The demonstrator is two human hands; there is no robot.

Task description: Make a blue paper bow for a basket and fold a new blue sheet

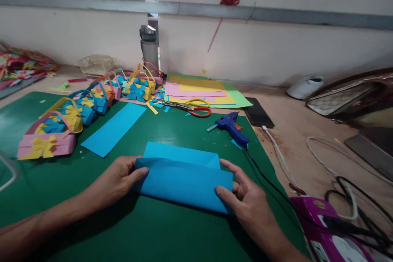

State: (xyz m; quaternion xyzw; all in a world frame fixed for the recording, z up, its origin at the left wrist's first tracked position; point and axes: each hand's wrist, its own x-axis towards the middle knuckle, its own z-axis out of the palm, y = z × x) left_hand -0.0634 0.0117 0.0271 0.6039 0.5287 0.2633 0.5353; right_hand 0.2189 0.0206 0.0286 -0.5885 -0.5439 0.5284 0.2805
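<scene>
A blue sheet of paper (184, 180), folded over lengthwise, is held between my two hands above the green mat (147, 237). My left hand (124, 176) pinches its left end, thumb on the front face and fingers behind. At the right end my right hand (245, 200) grips it the same way, with the index finger stretched along the back flap. The back layer stands a little higher than the front one. To the upper left lies a flat blue paper strip (114, 129), touched by neither hand.
Several small paper baskets with bows (46, 145) line the left. Behind are scissors (196, 108) and stacked coloured paper (199, 90). A blue glue gun (231, 127) lies right, its cord running to a purple power strip (331, 229). A phone (259, 112) is charging beside the mat.
</scene>
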